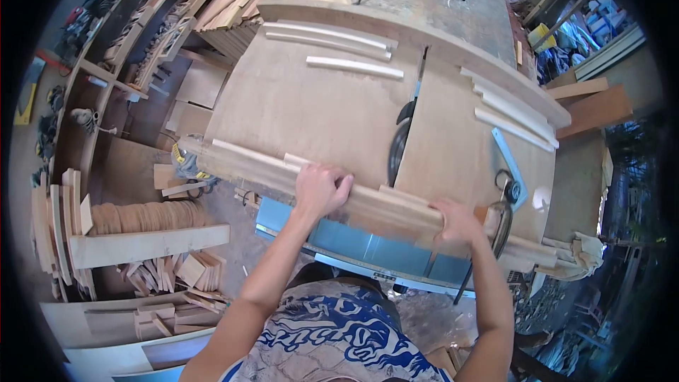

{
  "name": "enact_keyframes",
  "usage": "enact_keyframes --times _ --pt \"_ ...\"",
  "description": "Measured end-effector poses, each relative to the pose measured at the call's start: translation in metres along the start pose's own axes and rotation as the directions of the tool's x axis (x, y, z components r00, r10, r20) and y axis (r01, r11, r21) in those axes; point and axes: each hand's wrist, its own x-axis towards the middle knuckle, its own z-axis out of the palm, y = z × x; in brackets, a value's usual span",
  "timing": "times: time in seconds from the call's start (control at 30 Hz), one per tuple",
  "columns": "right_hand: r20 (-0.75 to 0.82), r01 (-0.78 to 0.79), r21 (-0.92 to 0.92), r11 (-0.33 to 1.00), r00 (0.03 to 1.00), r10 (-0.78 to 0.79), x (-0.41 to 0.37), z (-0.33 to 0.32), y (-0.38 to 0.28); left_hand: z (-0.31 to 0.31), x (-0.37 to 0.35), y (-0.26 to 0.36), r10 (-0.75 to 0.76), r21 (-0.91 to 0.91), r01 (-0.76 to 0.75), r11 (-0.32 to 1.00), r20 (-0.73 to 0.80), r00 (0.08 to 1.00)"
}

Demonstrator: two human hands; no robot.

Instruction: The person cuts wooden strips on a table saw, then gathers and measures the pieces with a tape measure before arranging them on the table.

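Observation:
In front of me is a broad plywood board (283,110) with a long slot across it, like a table-saw sled, lying over a blue-edged machine (375,240). A dark curved piece (399,145) rises along the slot. My left hand (322,187) is closed over the wooden front rail (385,205), left of the slot, beside a short light strip (293,160). Farther right, my right hand (458,221) is curled over the same rail, near the end of another thin strip (407,197). The undersides of both hands' fingers are hidden.
Several pale wood strips (353,67) lie along the curved back rail (417,35), others (516,117) at right. A blue square (506,155) and a tape measure (512,189) rest on the board's right side. Shelves (134,35) and stacked wood (148,219) stand left.

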Motion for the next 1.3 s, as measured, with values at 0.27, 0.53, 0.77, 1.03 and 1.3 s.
enact_keyframes --times 0.27,0.53,0.77,1.03,1.3 --pt "-0.003 -0.019 0.099 0.995 1.0 0.02 -0.056 0.019 -0.044 0.05 0.033 -0.057 0.431 -0.194 -0.389 0.901 0.502 0.75" --pt "-0.05 -0.402 0.064 0.913 0.913 0.405 -0.029 0.028 -0.026 0.008 0.174 -0.075 -0.167 0.377 -0.07 0.923 0.559 0.812" --pt "0.014 -0.417 0.337 0.844 0.899 0.438 -0.036 0.029 -0.013 0.074 0.237 -0.112 0.367 0.44 -0.292 0.849 -0.094 0.926" --pt "-0.379 0.258 0.753 0.606 0.922 0.079 -0.03 -0.043 -0.082 -0.021 0.186 -0.109 -0.078 -0.329 -0.018 0.944 -0.277 0.958" --pt "-0.631 0.561 0.746 0.359 0.768 0.112 0.081 -0.059 -0.261 -0.1 0.068 -0.037 -0.213 -0.975 -0.161 0.151 -0.191 0.958"
